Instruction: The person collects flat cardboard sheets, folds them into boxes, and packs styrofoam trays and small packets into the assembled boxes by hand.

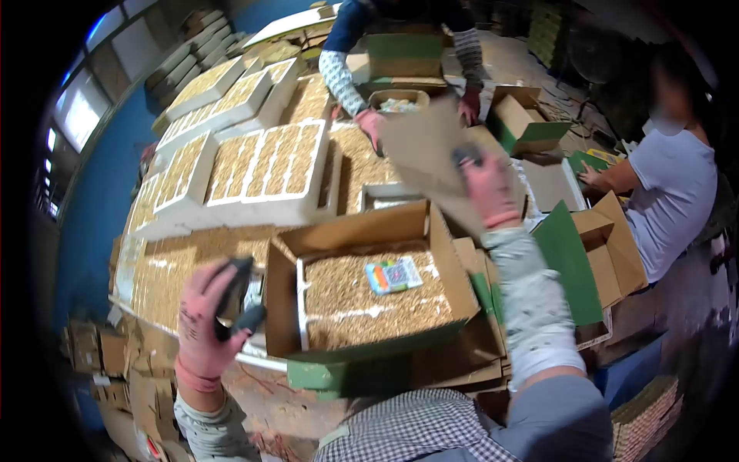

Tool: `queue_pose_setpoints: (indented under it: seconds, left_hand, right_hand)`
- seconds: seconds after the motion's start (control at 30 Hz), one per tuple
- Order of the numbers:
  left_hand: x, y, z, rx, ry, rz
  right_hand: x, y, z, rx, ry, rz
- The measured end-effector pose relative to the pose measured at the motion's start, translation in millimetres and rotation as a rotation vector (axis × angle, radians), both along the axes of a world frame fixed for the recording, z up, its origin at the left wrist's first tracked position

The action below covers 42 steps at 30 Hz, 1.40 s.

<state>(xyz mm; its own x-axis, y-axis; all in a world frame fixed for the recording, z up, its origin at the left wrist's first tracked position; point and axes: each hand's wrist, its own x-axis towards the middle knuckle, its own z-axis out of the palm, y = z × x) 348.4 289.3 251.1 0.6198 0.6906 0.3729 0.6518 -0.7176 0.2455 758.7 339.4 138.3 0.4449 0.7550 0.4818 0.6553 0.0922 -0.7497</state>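
My left hand [214, 319], in a pink glove with dark fingertips, is raised beside the left wall of an open cardboard box [279, 308]. Its fingers are curved and apart, with nothing between them. Inside the box lies a white-edged tray [302, 304] of tan, crumbly material [346, 285], and a small printed packet [393, 275] rests on top. Beyond the box's far right corner, my right hand [489, 189], gloved alike and slightly blurred, grips the edge of a flat brown cardboard sheet [423, 150]. The sheet is held up at a tilt.
White foam trays [289, 165] filled with tan material are stacked at the left of the table. Across from me, a person's gloved hand [371, 129] is near the sheet. Another person [673, 185] works at right by open green boxes [570, 262]. Flattened cartons [150, 393] lie lower left.
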Motion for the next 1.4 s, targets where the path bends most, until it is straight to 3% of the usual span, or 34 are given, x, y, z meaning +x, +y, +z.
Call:
queue_pose_setpoints:
  seconds: [0.03,0.07,0.1,0.17,0.23,0.3,0.37,0.43,0.5,0.53,0.57,0.6,0.63,0.67,0.7,0.73,0.77,0.8,0.83,0.87,0.9,0.97,1.0,1.03,1.07,1.1,1.13,1.17,1.23,1.27,1.3,1.33,1.37,1.4]
  left_hand:
    - [-6,-3,3,0.054,-0.123,-0.006]
    - [-2,-4,0,0.175,-0.338,-0.026]
    - [6,-5,-3,0.301,-0.552,-0.05]
    - [16,-13,10,0.465,-0.368,-0.103]
    - [34,-20,25,0.353,-0.049,-0.192]
    - [53,-4,9,0.089,0.302,-0.311]
    - [59,14,-43,-0.187,0.49,-0.329]
    - [65,25,-90,-0.375,0.769,-0.308]
    - [67,15,-75,-0.285,0.938,-0.271]
    - [68,12,-64,-0.233,1.022,-0.251]
    - [38,11,-59,-0.009,0.569,-0.342]
    - [22,4,-25,-0.115,0.206,-0.298]
    - [-9,8,-22,-0.052,-0.078,-0.218]
    - [-29,-4,-7,0.065,-0.011,-0.018]
    - [-54,6,-30,0.053,0.131,0.087]
    - [-50,14,-60,-0.183,0.051,0.104]
    - [-45,22,-97,-0.424,-0.028,0.122]
    - [-35,34,-141,-0.44,-0.012,0.042]
    - [-17,38,-184,-0.516,0.047,0.128]
    - [10,36,-213,-0.559,0.25,0.289]
    - [15,8,-193,-0.738,-0.203,0.234]
    - [7,-7,-200,-1.028,-0.797,0.101]
    - [11,-20,-170,-0.985,-0.727,0.168]
    - [-3,-14,-194,-1.138,-0.847,0.097]
    - [-6,-10,-195,-0.996,-0.699,0.092]
    - [-4,-10,-183,-1.083,-0.726,-0.054]
    - [4,-14,-182,-1.079,-0.822,-0.124]
    - [12,-19,-172,-1.23,-0.779,-0.069]
    - [69,-18,-172,-1.144,-0.803,-0.286]
    - [100,-19,-172,-1.105,-0.81,-0.383]
    - [134,-17,-164,-1.276,-0.742,-0.372]
    - [177,-28,-143,-1.139,-0.785,-0.411]
    - [211,-11,-149,-1.293,-0.739,-0.389]
    - [258,-7,-157,-1.287,-0.859,-0.455]
  right_hand:
    - [-19,-24,45,0.252,0.146,0.157]
    - [-16,-34,60,0.321,0.504,0.613]
    - [-29,-51,81,0.229,0.438,0.737]
    - [-42,-46,94,0.336,-0.56,0.915]
    - [-53,-41,74,0.07,-0.764,1.115]
    - [-51,-30,30,-0.216,-0.766,1.359]
    - [-56,-23,15,-0.446,-1.309,1.187]
    - [-66,-35,9,-0.419,-1.716,0.803]
    - [-97,-40,23,-1.124,-1.767,0.865]
    - [-73,-33,3,-0.903,-1.708,0.917]
    - [-99,-58,75,-0.852,-1.644,0.939]
    - [-83,-62,98,-0.644,-1.449,0.784]
    - [-62,-65,110,-0.442,-1.246,0.627]
    - [-50,-66,105,-0.666,-1.237,0.602]
    - [-40,-64,91,-0.892,-1.217,0.576]
    - [-36,-64,75,-1.123,-1.188,0.557]
    - [-52,-75,56,-0.912,-0.834,0.736]
    - [-70,-71,37,-1.005,-0.683,0.893]
    - [-84,-73,6,-0.885,-0.696,0.935]
    - [-99,-76,9,-0.95,-0.73,0.843]
    - [-81,-75,-9,-0.851,-0.464,0.793]
    - [-58,-89,-49,-0.52,0.635,0.596]
    - [-51,-107,-57,-0.431,0.637,0.43]
    - [-62,-131,-47,-0.479,0.473,0.335]
    - [-79,-158,-28,-0.573,0.418,0.342]
    - [-102,-185,-21,-0.631,0.451,0.356]
    - [-111,-200,-79,-0.517,0.515,0.373]
    - [-104,-208,-123,-0.401,0.568,0.402]
    - [-99,-258,-66,-0.226,0.698,0.076]
    - [-72,-280,-40,-0.176,0.543,0.055]
    - [-62,-300,-3,0.034,0.822,0.034]
    - [-37,-327,9,-0.021,0.999,-0.045]
    - [-13,-353,19,0.016,1.067,-0.105]
    - [10,-377,28,0.117,1.074,-0.158]
